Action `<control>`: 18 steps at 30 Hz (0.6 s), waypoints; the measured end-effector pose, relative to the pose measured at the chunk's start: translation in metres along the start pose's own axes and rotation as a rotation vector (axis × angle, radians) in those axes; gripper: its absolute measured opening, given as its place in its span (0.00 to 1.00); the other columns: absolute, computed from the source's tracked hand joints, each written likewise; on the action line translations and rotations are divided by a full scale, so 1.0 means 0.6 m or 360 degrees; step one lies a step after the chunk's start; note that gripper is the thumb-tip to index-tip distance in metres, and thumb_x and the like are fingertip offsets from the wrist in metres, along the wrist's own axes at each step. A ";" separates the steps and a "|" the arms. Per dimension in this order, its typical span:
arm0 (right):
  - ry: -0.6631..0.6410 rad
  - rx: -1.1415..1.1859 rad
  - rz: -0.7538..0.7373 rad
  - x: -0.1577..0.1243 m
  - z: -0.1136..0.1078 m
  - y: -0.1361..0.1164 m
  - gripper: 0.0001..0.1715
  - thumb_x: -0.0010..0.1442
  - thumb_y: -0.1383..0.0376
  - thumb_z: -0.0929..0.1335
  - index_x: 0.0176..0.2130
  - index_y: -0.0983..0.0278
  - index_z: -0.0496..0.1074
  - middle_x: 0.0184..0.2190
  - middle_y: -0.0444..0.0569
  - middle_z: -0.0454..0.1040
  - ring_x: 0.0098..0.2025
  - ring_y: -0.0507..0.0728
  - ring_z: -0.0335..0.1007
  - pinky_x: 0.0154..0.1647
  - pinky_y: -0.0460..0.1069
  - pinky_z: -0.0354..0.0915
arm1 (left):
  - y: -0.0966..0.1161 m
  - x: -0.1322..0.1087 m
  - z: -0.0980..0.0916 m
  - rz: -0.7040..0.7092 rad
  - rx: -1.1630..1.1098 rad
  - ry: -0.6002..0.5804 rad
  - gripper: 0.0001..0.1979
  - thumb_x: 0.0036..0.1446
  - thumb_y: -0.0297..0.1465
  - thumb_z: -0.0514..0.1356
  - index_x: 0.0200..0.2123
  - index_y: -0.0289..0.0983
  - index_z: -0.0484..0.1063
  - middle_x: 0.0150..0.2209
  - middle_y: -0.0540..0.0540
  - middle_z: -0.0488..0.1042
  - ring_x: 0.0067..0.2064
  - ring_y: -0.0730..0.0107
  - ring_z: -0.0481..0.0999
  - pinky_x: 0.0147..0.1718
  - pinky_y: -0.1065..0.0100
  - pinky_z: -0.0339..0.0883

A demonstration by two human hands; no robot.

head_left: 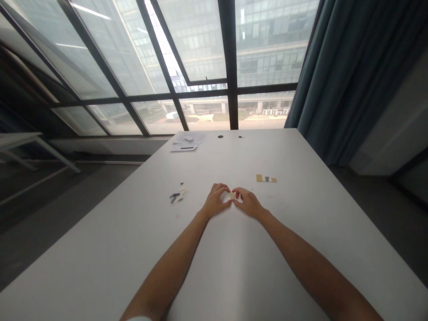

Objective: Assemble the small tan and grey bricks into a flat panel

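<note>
Pinching: both hands meet on one tiny tan piece (232,195), so that's the thing being handled.
Left hand (216,199): fingers curled in, grip pressed onto the left side of the tan piece with thumb and fingertips. The bare forearm runs back to the bottom edge of the view.
Right hand (248,201): same deal mirrored, grip closed on the right side of the piece, knuckles up.
Surface (301,232): big white tabletop. The hands sit around the middle of it.
Tan piece: right between the two sets of fingertips, either low over the surface or touching it, honestly can't tell which. It's too small to make out the shape beyond small and flat-ish.
Short row (266,179): tan and grey bits lined up end to end, lying flat just beyond the right hand and a little to its right, not touching it.
Loose scatter (178,195): a handful of dark and pale little parts, left of the left hand and apart from it.
Papers (187,141): a couple of sheets at the far edge of the surface, left of centre, well apart from the hands.
Dark dots (220,136): two small round dark things near the far edge, right of the papers. No idea what they are.
Window (200,53): large panes in dark frames behind the surface, buildings outside.
Curtain (351,76): dark blue-grey, hanging at the right.
</note>
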State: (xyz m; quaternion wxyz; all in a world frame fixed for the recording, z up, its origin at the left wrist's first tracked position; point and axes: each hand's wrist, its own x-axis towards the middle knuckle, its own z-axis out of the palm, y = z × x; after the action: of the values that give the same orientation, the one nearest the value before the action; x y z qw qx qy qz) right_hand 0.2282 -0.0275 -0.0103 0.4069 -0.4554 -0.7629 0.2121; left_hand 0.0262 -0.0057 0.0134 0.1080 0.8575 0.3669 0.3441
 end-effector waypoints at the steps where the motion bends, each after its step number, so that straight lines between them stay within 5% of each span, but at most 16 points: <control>1: -0.0012 -0.0002 0.0019 0.000 -0.001 -0.001 0.17 0.56 0.68 0.69 0.48 0.61 0.73 0.33 0.43 0.73 0.31 0.51 0.65 0.35 0.46 0.60 | 0.000 0.000 0.000 0.0005 -0.0007 0.0008 0.15 0.51 0.30 0.67 0.44 0.39 0.74 0.46 0.44 0.74 0.50 0.59 0.70 0.55 0.56 0.64; 18: -0.0081 -0.0034 0.0114 -0.001 -0.004 -0.006 0.19 0.56 0.69 0.69 0.49 0.59 0.73 0.28 0.40 0.74 0.28 0.51 0.66 0.32 0.44 0.59 | 0.001 0.000 -0.002 -0.0035 -0.0036 -0.0026 0.15 0.52 0.30 0.67 0.44 0.40 0.73 0.46 0.43 0.73 0.51 0.57 0.70 0.55 0.55 0.63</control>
State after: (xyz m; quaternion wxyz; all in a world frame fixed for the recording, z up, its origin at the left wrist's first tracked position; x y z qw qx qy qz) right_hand 0.2285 -0.0298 -0.0067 0.3747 -0.4812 -0.7584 0.2299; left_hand 0.0256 -0.0062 0.0147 0.1246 0.8549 0.3715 0.3400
